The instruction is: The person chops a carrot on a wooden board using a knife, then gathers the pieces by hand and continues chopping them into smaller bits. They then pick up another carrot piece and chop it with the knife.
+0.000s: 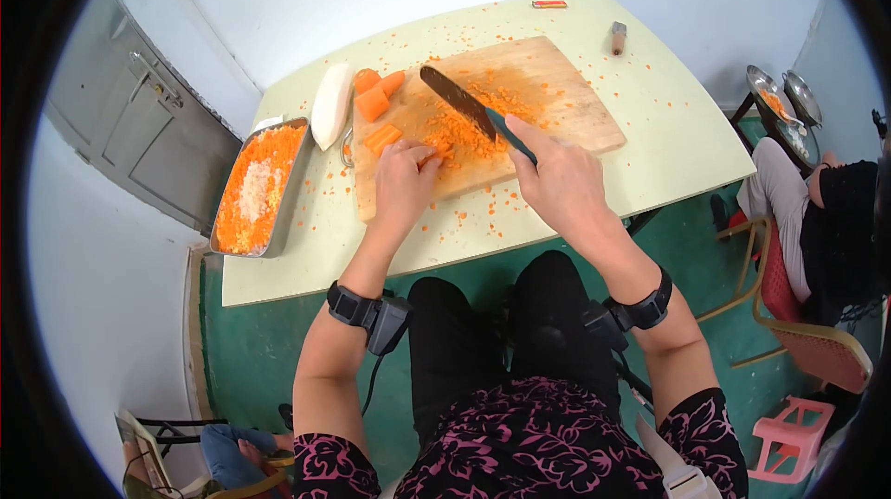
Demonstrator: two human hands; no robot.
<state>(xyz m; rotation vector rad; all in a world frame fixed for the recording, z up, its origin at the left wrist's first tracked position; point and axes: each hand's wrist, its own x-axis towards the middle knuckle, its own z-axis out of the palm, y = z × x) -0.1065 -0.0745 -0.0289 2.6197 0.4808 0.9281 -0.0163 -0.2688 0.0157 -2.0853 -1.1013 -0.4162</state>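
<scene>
My right hand (559, 174) grips the teal handle of a kitchen knife (459, 104), its dark blade angled up and left over the wooden cutting board (594, 118). Finely chopped carrot (483, 109) lies around and under the blade. At the board's left side, my left hand (406, 179) has its fingers curled down on some carrot pieces (438, 151). Just above those fingers lie cut carrot sticks (380, 137). Larger carrot chunks (374, 102) rest at the board's upper left corner.
A peeled white radish (331, 107) lies left of the board. Beside it, a metal tray (288, 207) holds chopped carrot and a pale heap. A small wooden-handled tool (618, 38) and a red packet (548, 4) are at the back. A seated person (789, 211) is at right.
</scene>
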